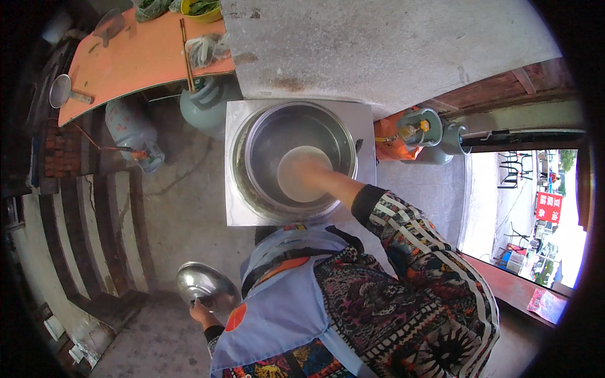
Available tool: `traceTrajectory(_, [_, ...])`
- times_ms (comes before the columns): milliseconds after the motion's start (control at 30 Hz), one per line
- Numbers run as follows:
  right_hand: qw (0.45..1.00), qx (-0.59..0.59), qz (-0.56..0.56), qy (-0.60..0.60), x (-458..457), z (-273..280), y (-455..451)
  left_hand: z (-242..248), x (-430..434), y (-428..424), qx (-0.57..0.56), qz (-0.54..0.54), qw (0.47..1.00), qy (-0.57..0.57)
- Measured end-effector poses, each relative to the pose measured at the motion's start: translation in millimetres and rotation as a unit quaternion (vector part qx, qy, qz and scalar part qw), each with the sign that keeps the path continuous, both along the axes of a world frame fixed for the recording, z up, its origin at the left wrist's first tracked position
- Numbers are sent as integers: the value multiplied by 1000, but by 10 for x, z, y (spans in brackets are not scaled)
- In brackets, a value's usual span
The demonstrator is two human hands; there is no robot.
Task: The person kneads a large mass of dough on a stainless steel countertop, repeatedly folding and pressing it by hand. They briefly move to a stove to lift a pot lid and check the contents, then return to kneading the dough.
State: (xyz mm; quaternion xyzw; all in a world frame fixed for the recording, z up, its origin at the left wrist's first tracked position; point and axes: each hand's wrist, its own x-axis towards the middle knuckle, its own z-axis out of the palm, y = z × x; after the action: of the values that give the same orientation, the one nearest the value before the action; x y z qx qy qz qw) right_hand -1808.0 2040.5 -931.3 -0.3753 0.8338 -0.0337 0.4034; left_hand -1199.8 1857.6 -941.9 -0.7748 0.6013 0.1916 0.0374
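Observation:
Steam blurs my right hand [307,172], which reaches over a large metal pot [264,141]. It appears to grip a pale round bowl [302,193] inside the pot's rim; the fingers themselves are indistinct. The pot sits on a square metal-topped stove [298,221] in front of me. Low at my left side, my left hand [200,312] holds a shiny domed metal lid [208,283] by its handle, away from the pot. What lies at the pot's bottom is hard to make out through the steam.
An orange-topped table [142,47] at upper left bears chopsticks [185,52], a strainer [60,90], plastic bags and a yellow basin of greens [202,8]. Gas cylinders [127,123] stand below it, others [420,127] right of the stove. Steps [94,236] are at left, a bright doorway [501,198] at right.

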Motion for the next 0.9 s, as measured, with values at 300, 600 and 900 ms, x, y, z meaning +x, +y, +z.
traceTrajectory(300, [916,-42,-357,-180,146,-260,66,-47,-43,-16,1,154,985,82])
traceTrajectory(600, [984,18,-157,-77,32,312,-68,-29,-73,4,-4,151,985,82])
traceTrajectory(900, [937,-27,-310,-156,120,-36,-35,73,-186,12,-13,115,992,52])
